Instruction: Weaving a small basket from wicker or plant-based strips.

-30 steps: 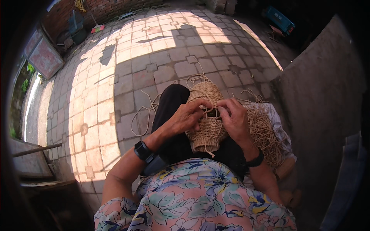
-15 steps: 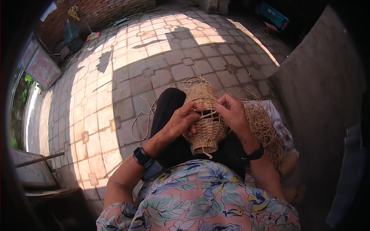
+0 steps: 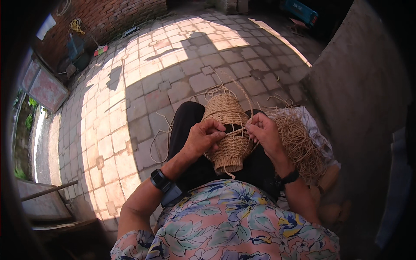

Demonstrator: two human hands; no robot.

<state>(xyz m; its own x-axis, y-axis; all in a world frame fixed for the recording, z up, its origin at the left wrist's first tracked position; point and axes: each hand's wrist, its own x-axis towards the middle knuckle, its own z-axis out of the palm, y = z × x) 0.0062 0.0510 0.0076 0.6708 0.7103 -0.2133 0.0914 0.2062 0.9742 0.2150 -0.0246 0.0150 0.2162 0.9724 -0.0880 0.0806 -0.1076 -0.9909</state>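
A tan woven straw basket (image 3: pixel 229 152) with a narrow round mouth lies between my black-clad knees. Across its middle runs an open gap where only the lengthwise strands show. At the gap's left edge my left hand (image 3: pixel 205 137) is closed, thumb and forefinger pinching a straw cord (image 3: pixel 236 131) that crosses the gap. My right hand (image 3: pixel 262 130) pinches the same cord at the right edge of the basket. From the right fingers a loose length of cord arcs up and away over the basket's far end. The other fingers of both hands are curled.
To my right, a tangled heap of straw cord (image 3: pixel 297 141) rests on white sheeting (image 3: pixel 310 123). Loose cord ends trail on the paving (image 3: pixel 149 97) left of my knee. A grey wall (image 3: pixel 364 86) rises at the right, and a wooden stick (image 3: pixel 50 190) juts in at the left.
My right hand has drawn back slightly toward me and right. A length of cord now arcs up from it over the basket's far end. My left hand keeps its pinch at the gap.
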